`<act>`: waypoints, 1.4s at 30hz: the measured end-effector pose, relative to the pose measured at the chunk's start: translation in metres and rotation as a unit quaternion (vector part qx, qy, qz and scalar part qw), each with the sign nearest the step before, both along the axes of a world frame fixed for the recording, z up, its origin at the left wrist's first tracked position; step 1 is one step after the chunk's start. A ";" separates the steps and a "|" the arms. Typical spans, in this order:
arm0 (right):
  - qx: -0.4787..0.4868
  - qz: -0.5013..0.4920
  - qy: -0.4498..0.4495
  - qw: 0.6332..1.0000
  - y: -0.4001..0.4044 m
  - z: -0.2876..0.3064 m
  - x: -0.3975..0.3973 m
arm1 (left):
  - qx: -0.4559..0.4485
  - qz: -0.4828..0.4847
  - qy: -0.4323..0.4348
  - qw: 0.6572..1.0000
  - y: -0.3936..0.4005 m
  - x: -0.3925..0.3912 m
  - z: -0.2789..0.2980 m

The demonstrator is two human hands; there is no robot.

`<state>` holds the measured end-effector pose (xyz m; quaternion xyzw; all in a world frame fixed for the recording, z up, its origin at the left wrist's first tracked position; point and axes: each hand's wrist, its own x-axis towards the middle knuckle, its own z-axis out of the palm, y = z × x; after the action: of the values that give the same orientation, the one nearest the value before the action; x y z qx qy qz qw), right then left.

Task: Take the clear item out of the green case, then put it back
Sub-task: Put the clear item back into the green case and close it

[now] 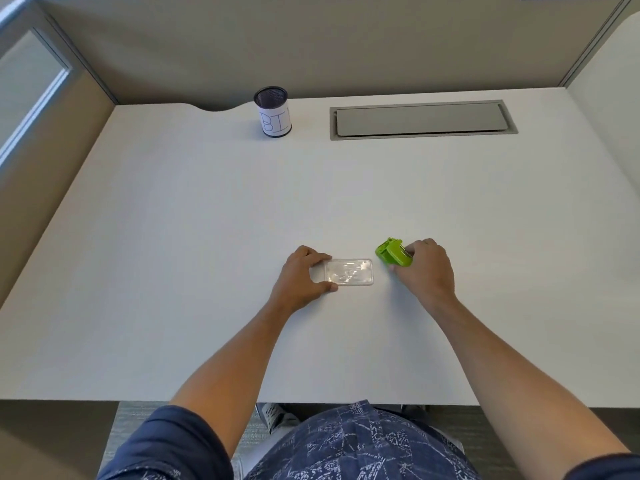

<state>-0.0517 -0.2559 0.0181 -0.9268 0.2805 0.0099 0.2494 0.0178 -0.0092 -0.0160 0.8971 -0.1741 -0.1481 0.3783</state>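
Note:
A clear, flat rectangular plastic item (pixel 349 271) lies on the white desk (pixel 207 220), outside the case. My left hand (pixel 303 277) grips its left end between thumb and fingers. To its right, a bright green case (pixel 393 255) is tilted up off the desk, and my right hand (pixel 426 268) holds it from the right side. A small gap separates the clear item from the green case. Whether the case is open I cannot tell.
A black mesh cup (pixel 272 111) with a white paper label stands at the back of the desk. A grey cable hatch (pixel 422 119) is set into the desk at back right. Partition walls enclose the desk on three sides.

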 end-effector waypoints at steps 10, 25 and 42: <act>0.087 0.251 -0.032 0.964 0.033 0.004 0.028 | 0.004 -0.014 -0.008 1.000 0.002 0.001 0.000; 0.015 0.330 0.010 0.944 0.042 -0.004 0.032 | -0.015 -0.016 0.006 1.000 0.007 0.005 -0.001; -0.107 0.376 0.014 0.920 0.048 -0.005 0.034 | 0.006 -0.033 -0.031 0.999 0.006 0.004 -0.001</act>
<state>-0.0177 -0.2076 0.0129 -0.9851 -0.0854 0.0855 0.1224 0.0216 -0.0030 -0.0169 0.8972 -0.2142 -0.1338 0.3622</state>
